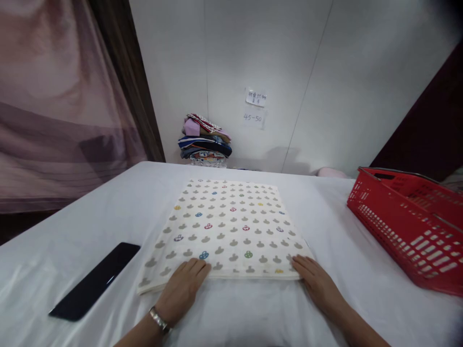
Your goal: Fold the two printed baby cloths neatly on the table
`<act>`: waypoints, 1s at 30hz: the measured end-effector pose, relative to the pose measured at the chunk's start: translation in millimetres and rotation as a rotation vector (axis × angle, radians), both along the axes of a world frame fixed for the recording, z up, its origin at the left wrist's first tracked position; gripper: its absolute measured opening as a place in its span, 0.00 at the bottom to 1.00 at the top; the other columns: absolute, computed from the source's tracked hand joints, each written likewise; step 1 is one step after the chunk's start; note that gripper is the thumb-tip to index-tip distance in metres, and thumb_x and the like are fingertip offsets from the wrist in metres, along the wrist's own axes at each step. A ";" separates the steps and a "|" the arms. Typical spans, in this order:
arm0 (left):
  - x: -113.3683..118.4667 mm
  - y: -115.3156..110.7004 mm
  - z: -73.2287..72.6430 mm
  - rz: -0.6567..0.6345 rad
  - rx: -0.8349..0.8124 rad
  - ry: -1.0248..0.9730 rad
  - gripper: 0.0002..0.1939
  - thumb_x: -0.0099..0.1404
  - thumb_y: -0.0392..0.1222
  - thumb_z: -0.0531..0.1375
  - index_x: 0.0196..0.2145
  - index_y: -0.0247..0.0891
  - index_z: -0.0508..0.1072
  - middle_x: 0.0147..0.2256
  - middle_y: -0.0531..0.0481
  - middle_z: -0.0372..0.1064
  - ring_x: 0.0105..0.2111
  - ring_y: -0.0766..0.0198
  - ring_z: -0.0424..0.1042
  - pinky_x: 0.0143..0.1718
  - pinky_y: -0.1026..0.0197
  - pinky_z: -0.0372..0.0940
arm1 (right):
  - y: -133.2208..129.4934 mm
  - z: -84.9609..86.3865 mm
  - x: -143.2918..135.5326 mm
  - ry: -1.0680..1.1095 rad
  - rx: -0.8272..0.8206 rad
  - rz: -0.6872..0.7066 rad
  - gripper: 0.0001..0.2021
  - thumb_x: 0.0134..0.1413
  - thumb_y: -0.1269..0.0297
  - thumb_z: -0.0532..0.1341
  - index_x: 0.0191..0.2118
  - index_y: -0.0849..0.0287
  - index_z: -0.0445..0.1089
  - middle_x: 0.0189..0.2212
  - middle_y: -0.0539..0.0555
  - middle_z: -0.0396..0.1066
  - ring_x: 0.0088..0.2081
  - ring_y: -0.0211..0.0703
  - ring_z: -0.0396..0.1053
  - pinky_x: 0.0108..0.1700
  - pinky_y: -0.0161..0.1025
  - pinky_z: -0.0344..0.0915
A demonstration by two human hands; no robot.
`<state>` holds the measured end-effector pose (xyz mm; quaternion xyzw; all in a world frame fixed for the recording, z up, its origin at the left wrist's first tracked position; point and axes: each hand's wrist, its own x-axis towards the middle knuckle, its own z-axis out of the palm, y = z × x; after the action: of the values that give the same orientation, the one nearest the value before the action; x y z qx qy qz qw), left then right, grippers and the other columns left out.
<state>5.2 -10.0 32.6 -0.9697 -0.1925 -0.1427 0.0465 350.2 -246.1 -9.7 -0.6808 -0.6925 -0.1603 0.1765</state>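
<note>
Head view: cloth (229, 221) laid flat, near edge under both hands' fingers
Left grip (185, 289) and right grip (318, 282) both flat open, just resting, nothing grabbed tbh

White sheet (333, 308) open between black phone (96, 281) and red basket (405, 226), patterned cloth (231, 226) and hands (186, 289) mid-way.

From my remote feed I count two hands, one left hand (185, 287) and one right hand (318, 283), plus one wristband (159, 319). I also see one patterned cloth (231, 231), one flat black slab (96, 281), one red basket (405, 226), one white-covered table (108, 212) and two wall notes (256, 98). There is one fabric pile (205, 140), its layers too overlapped for me to number.
</note>
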 end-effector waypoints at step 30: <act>-25.6 66.5 -41.1 0.298 -0.026 0.076 0.33 0.60 0.58 0.50 0.61 0.51 0.47 0.61 0.53 0.49 0.59 0.53 0.52 0.57 0.44 0.51 | 302.3 32.8 185.0 0.698 -0.087 -0.681 0.17 0.50 0.64 0.53 0.43 0.65 0.71 0.42 0.61 0.72 0.46 0.49 0.67 0.46 0.39 0.60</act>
<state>-20.5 56.5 -8.5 -0.9357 -0.3341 -0.0952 0.0619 535.2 56.2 23.0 -0.8884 -0.3362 0.0582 0.3071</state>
